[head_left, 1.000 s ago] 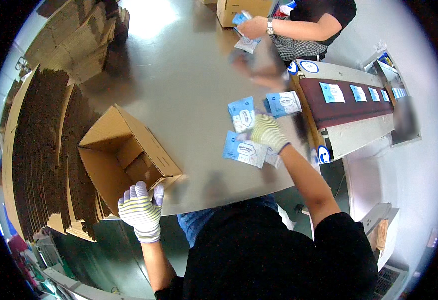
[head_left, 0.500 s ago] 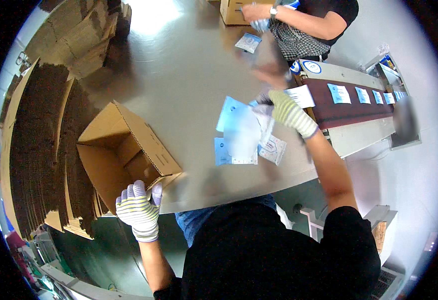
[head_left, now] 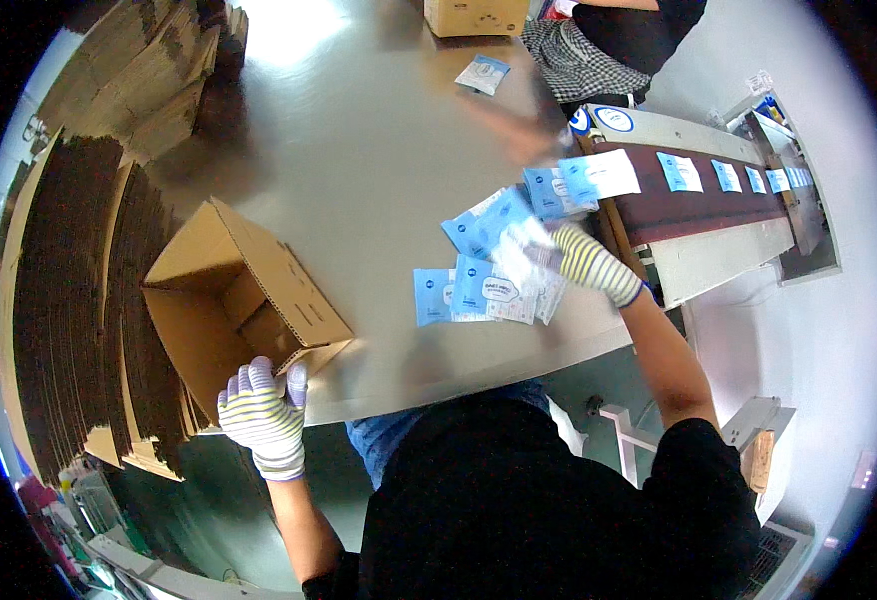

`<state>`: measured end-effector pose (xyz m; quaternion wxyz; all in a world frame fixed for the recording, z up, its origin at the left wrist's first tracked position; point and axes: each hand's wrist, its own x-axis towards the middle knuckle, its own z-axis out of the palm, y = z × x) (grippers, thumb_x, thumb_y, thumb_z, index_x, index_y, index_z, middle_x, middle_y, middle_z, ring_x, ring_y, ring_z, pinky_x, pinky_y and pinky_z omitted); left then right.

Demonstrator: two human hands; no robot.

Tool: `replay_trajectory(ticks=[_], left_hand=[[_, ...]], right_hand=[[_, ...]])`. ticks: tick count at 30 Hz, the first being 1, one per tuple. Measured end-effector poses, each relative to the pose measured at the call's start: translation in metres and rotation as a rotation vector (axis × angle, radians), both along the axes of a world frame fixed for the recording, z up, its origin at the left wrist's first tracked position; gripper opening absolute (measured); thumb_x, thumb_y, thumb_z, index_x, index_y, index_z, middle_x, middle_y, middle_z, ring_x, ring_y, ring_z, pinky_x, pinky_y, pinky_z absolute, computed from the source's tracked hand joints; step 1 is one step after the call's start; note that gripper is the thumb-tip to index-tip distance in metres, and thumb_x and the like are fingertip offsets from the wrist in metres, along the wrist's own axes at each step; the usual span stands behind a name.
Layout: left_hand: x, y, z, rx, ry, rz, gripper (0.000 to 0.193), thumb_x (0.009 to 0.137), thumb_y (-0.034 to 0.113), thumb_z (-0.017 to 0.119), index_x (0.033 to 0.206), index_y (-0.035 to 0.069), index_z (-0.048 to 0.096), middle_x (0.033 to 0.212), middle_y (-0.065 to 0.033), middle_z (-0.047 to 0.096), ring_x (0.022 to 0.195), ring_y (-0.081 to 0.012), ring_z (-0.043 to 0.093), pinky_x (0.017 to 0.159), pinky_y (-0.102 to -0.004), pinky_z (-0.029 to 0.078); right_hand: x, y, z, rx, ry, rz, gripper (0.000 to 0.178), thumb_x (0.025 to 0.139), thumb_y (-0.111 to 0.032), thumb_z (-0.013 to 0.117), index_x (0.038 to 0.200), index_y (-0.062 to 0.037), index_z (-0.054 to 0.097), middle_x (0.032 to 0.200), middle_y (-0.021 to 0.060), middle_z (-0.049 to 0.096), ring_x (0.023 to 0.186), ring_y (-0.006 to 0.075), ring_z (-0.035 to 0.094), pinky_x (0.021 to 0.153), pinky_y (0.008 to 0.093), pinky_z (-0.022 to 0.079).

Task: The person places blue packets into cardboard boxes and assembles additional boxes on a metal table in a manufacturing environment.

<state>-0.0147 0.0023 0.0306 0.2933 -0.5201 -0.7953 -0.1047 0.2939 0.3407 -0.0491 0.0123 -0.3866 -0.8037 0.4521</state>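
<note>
My left hand (head_left: 263, 418), in a striped knit glove, is at the near rim of an open cardboard box (head_left: 304, 285). Its fingers reach over the edge, with the thumb apart on the rim, gripping it. The inside of the box shows bare brown walls. To the right, my gloved right hand (head_left: 589, 262) is over a loose pile of blue-and-white soft packets (head_left: 484, 288). Its fingertips are smeared by motion beside a blurred white packet, so whether they hold it is unclear. Another packet (head_left: 599, 176) lies at the conveyor's end, overlapping one beside it.
A conveyor belt (head_left: 699, 215) at the right carries several spaced packets. Stacked flattened cartons (head_left: 59, 300) stand along the left. Across the table (head_left: 359, 180), a co-worker in black stands near another cardboard box (head_left: 477, 18), with one packet (head_left: 483, 74) lying near it.
My right hand has moved nearer to me, from the conveyor's end to the pile. A previously blurred packet now lies on the pile. My left hand stays at the box; the co-worker's arms have shifted away.
</note>
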Motion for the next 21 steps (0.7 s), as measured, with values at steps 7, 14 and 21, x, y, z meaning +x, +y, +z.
replay_trajectory(ticks=[7,14,21], left_hand=[[0.006,0.003,0.003,-0.092,-0.012,0.052,0.033,0.081,0.040,0.064,0.088,0.008,0.058,0.073,-0.0071,0.058,0.065,-0.0274,0.057,0.060,-0.0385,0.044],[0.003,0.001,0.003,-0.073,-0.027,0.047,0.034,0.080,0.041,0.065,0.088,0.009,0.058,0.075,-0.0069,0.060,0.067,-0.0266,0.059,0.063,-0.0384,0.045],[0.004,0.001,0.004,-0.055,-0.017,0.047,0.034,0.079,0.041,0.066,0.087,0.009,0.058,0.072,-0.0081,0.058,0.064,-0.0271,0.057,0.058,-0.0388,0.043]], right_hand=[[-0.039,-0.071,0.029,0.280,-0.536,0.005,0.097,0.055,-0.054,0.082,0.126,0.0043,0.048,0.124,0.0238,0.053,0.115,0.0413,0.051,0.102,0.0451,0.036],[-0.041,-0.115,0.044,0.660,-0.501,0.208,0.061,0.067,-0.054,0.073,0.103,-0.0057,0.064,0.112,0.0211,0.060,0.104,0.0361,0.057,0.093,0.0443,0.044],[-0.060,-0.089,0.031,0.487,-0.264,0.391,0.067,0.066,-0.047,0.074,0.112,-0.0018,0.057,0.113,0.0175,0.059,0.112,0.0368,0.052,0.096,0.0447,0.042]])
